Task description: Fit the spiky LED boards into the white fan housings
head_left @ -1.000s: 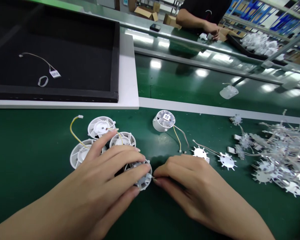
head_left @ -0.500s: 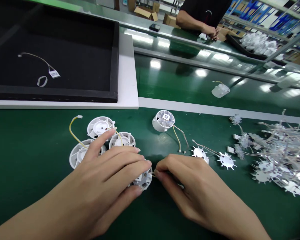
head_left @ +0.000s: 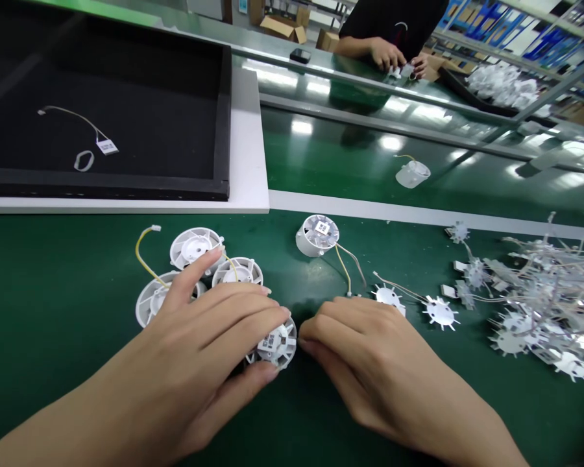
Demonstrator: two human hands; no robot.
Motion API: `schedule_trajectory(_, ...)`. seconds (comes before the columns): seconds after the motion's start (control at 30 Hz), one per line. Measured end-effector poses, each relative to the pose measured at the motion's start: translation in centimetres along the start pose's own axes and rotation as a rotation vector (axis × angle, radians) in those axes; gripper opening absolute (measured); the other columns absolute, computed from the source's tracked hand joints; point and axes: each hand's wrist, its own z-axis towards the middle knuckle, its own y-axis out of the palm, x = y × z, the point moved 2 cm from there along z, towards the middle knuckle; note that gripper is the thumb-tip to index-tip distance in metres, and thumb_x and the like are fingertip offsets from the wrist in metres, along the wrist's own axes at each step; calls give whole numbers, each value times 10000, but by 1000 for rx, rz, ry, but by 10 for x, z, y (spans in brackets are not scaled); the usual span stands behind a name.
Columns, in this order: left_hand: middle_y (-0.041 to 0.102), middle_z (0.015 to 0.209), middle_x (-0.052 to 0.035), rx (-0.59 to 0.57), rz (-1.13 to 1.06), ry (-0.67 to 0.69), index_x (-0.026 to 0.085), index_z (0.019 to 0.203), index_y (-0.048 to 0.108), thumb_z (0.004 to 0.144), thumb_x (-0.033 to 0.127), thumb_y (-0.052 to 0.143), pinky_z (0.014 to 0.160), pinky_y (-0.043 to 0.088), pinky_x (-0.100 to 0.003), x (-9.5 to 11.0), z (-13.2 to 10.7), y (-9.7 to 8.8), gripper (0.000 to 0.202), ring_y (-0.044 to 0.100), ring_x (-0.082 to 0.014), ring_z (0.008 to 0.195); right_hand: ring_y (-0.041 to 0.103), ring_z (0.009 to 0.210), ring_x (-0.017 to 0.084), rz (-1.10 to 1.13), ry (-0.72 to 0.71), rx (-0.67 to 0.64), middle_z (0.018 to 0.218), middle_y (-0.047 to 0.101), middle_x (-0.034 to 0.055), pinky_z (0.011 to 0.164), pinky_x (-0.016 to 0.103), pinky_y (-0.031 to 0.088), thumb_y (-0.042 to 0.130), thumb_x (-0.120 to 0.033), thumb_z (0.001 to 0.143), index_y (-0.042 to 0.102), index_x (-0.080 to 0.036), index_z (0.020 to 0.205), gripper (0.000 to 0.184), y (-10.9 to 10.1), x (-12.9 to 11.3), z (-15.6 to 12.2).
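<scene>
My left hand (head_left: 209,350) is closed around a small white round fan-like housing (head_left: 289,344), thumb below and fingers above. A labelled light-coloured board (head_left: 271,342) lies in its top, partly under my fingers. Against the housing's right edge, my right hand (head_left: 355,357) pinches thin wires, now mostly hidden by the fingertips. Beside and beneath my left hand stand three more white housings: a back one (head_left: 187,243), a middle one (head_left: 243,267) and a left one (head_left: 148,305). A yellow wire (head_left: 141,253) sticks up from the left one.
One housing with a labelled board (head_left: 316,243) stands beyond my hands, wires trailing. Loose star-shaped boards (head_left: 440,313) and a tangled heap of boards (head_left: 540,305) lie right. A black tray (head_left: 175,185) is back left. A white housing (head_left: 413,174) sits beyond the pale strip; a person (head_left: 394,55) works opposite.
My left fingers have shifted slightly, showing more of the labelled board. My right fingertips are closer to the housing edge. The far housing has moved left, and the other person's hands have spread apart.
</scene>
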Motion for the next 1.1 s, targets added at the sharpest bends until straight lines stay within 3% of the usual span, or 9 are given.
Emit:
schedule_trajectory(0.2,755,1187,5,89,3,-102,225,1248,678,1072,270,553,1365,122,-396,1,-2,1,220,695,-185,1174,492,617,169,16,-4,-3,720,591,3,584,329,338,491,-102,1039,707,-157,900,263,-1,0,-1)
schedule_trajectory(0.43,765,1143,-15,87,78,-68,221,1137,730,1086,268,534,1362,107,-438,1,0,5,207,692,-206,1173,518,626,173,20,0,-2,729,611,4,586,331,351,505,-100,1037,720,-149,916,252,-2,-1,0)
schedule_trajectory(0.67,803,1181,-33,74,153,-19,189,1201,719,1115,355,497,1367,108,-463,2,-1,10,290,694,-232,1226,570,681,188,56,-2,10,775,667,16,625,345,379,533,-121,1042,721,-147,906,233,-1,1,1)
schedule_trajectory(0.77,808,1230,-47,59,191,23,152,1274,690,1132,295,470,1369,92,-488,1,-1,11,298,700,-250,1257,582,690,191,65,-20,5,804,707,22,647,358,392,545,-103,1037,716,-153,889,231,0,1,0)
schedule_trajectory(0.83,809,1235,-37,71,199,27,168,1285,676,1122,272,487,1374,64,-463,0,-2,8,270,716,-235,1249,574,679,180,84,-50,48,805,717,15,649,357,400,545,-97,1044,714,-156,918,219,-1,1,-1)
schedule_trajectory(0.93,798,1257,-26,75,124,-27,208,1358,612,1064,371,579,1380,73,-437,0,-6,-3,338,732,-234,1235,594,706,141,187,-81,199,836,723,-11,664,322,429,580,-113,1051,698,-167,1024,132,-9,-3,-3)
schedule_trajectory(1.0,787,1280,-10,62,29,-107,258,1435,550,1025,422,625,1377,152,-488,2,-11,-11,448,745,-249,1219,627,748,115,303,-82,292,882,726,-28,692,283,466,630,-132,1041,678,-189,1117,106,-15,-5,-5)
schedule_trajectory(1.1,781,1299,15,12,-37,-195,330,1512,484,1011,477,662,1334,324,-518,6,-19,-19,552,754,-255,1213,688,847,110,398,-102,336,993,747,-24,770,245,536,694,-248,1041,628,-224,1253,223,-20,-8,-8)
